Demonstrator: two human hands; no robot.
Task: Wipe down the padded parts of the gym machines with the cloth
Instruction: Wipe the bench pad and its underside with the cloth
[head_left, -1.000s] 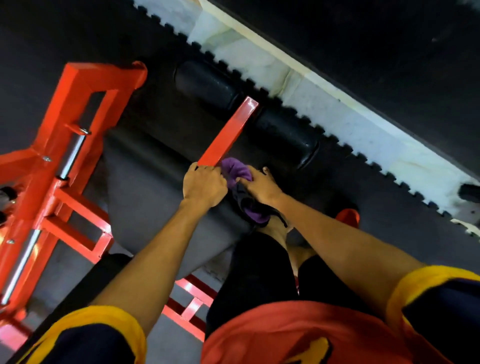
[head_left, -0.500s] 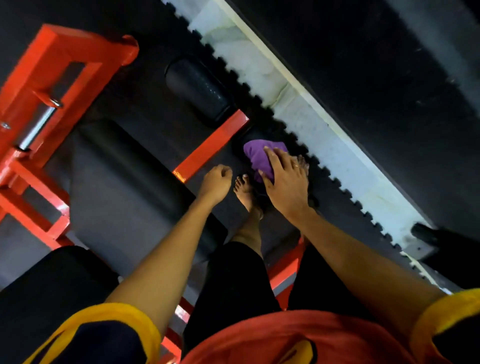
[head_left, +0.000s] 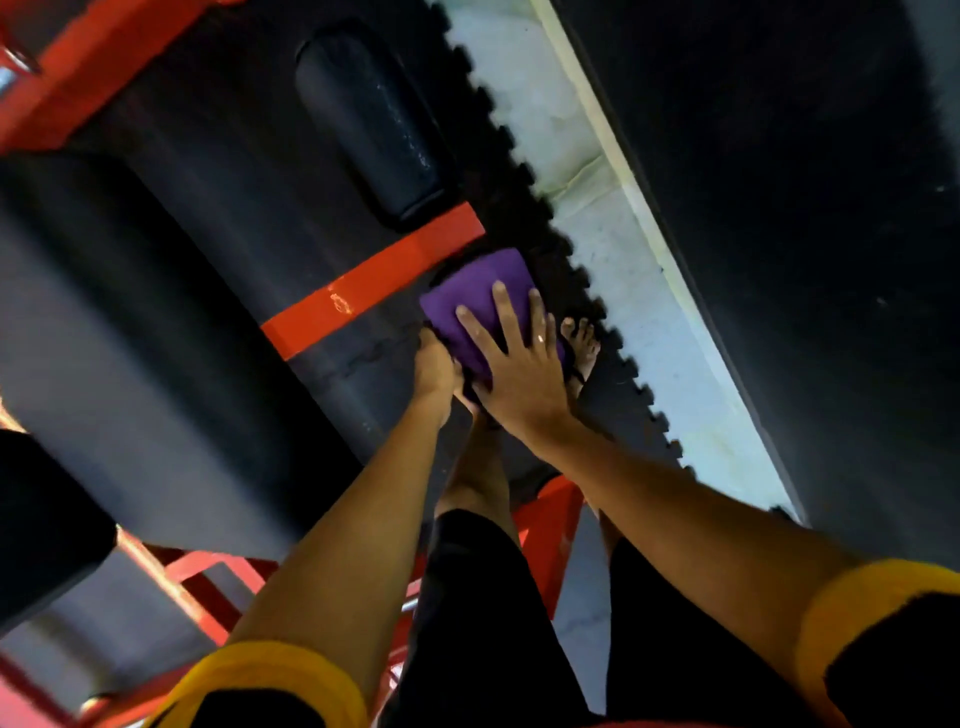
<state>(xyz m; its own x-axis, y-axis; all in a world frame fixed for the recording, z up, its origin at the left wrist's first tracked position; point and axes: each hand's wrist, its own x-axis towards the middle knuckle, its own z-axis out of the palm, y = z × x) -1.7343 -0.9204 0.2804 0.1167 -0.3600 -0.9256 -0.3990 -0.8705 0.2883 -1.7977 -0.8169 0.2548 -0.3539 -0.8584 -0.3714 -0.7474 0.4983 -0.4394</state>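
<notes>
- Gym floor: a black interlocking rubber mat (head_left: 618, 415) is running up to a toothed edge against a pale tiled strip (head_left: 587, 218). The view is blurring slightly.
- A red steel bar (head_left: 374, 280) is carrying a black foam roller pad (head_left: 374, 119) on its far side. What I am taking for its near-side twin is lying almost wholly under the purple cloth (head_left: 483, 291), just beside the bar's end.
- The right hand (head_left: 519, 374) is pressing on the cloth, fingers (head_left: 501, 317) straight and spread wide.
- The left hand (head_left: 436, 369) is sitting against the cloth's near-left edge. Its fingers are facing away, so I cannot tell whether they are gripping.
- A bare foot (head_left: 582, 343) is standing just right of the cloth.
- Step, as I am reading it: wiping the near roller pad.
- The next move is calling for working the cloth round the roller's curve and end, then crossing the bar to the uncovered roller, which is showing pale specks.
- The broad dark bench pad (head_left: 130, 364) at left is probably waiting too.
</notes>
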